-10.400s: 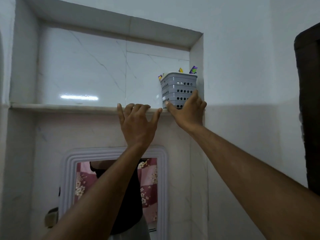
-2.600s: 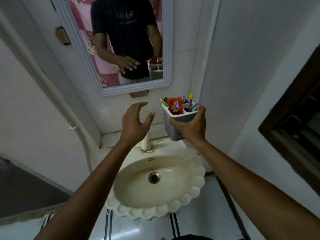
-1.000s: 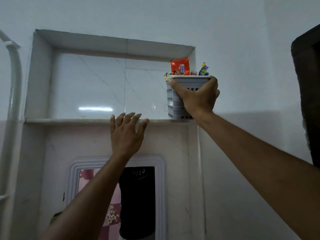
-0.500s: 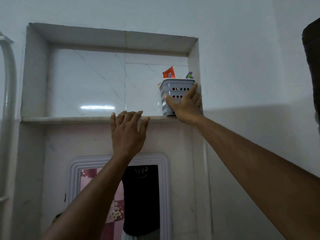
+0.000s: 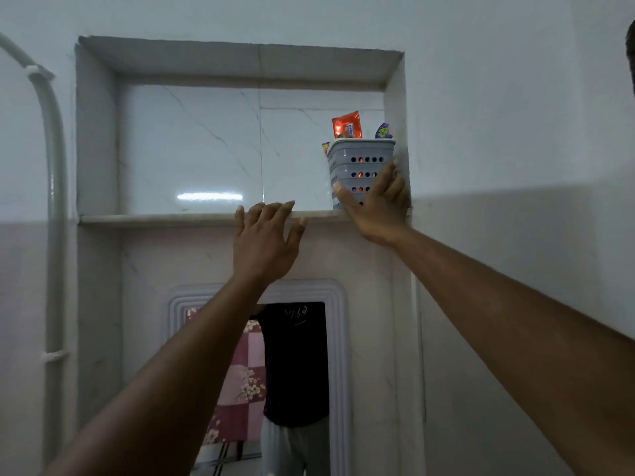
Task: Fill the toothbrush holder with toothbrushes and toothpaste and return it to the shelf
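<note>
The grey perforated toothbrush holder stands on the marble shelf, in the right corner of the wall niche. A red toothpaste tube and a purple toothbrush head stick out of its top, and another brush tip shows at its left rim. My right hand is pressed against the holder's lower front, thumb at its left corner and fingers up its right side. My left hand is open, its fingertips resting on the shelf's front edge left of the holder.
The niche's right wall touches the holder's side. The shelf stretches bare to the left. A framed mirror hangs below the shelf and reflects a person. A white pipe runs down the wall at far left.
A second ago my right hand held the holder raised at the niche's right corner. It now stands further in on the shelf, my hand lower on its front. The left hand rose to the shelf edge.
</note>
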A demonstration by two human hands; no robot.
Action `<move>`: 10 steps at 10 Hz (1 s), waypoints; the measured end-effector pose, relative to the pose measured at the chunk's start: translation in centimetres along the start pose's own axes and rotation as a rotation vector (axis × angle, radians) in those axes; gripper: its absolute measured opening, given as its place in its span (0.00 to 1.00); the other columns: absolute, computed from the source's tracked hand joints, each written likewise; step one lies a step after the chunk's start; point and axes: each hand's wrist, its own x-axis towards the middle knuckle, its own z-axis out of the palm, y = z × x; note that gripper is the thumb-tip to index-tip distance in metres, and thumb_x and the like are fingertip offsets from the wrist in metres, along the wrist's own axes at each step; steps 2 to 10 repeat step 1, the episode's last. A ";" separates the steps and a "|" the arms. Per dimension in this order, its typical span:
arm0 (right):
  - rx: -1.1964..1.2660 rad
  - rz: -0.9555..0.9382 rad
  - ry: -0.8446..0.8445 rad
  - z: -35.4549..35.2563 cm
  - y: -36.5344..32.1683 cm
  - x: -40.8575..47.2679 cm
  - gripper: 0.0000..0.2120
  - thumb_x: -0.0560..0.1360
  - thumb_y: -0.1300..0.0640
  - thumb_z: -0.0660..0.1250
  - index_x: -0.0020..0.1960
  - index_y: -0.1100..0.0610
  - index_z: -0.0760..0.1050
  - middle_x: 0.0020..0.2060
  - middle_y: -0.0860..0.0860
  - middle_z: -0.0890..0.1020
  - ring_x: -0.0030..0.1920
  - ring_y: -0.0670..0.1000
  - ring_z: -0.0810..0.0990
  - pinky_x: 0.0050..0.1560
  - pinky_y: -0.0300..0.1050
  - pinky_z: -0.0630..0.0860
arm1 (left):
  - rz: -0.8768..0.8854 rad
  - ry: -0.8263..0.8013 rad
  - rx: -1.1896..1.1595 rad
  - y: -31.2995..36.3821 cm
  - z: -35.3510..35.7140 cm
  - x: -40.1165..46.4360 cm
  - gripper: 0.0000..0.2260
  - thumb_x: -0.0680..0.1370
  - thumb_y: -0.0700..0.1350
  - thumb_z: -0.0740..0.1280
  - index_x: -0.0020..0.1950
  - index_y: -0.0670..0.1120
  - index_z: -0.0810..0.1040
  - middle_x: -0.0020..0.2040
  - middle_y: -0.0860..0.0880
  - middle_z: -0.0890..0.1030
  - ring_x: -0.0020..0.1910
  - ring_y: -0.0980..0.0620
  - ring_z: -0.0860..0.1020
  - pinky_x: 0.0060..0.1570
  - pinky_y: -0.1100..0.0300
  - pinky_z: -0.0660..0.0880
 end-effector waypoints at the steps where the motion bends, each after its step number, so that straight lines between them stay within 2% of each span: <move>1: 0.069 -0.067 0.093 -0.7 1.0 -2.7 0.54 0.79 0.25 0.61 0.88 0.60 0.47 0.83 0.63 0.55 0.82 0.66 0.57 0.82 0.66 0.61 | -0.018 -0.141 0.012 0.7 -1.4 -0.6 0.31 0.85 0.67 0.51 0.85 0.54 0.61 0.85 0.50 0.63 0.85 0.45 0.54 0.83 0.41 0.47; 10: 0.069 -0.067 0.093 -0.7 1.0 -2.7 0.54 0.79 0.25 0.61 0.88 0.60 0.47 0.83 0.63 0.55 0.82 0.66 0.57 0.82 0.66 0.61 | -0.018 -0.141 0.012 0.7 -1.4 -0.6 0.31 0.85 0.67 0.51 0.85 0.54 0.61 0.85 0.50 0.63 0.85 0.45 0.54 0.83 0.41 0.47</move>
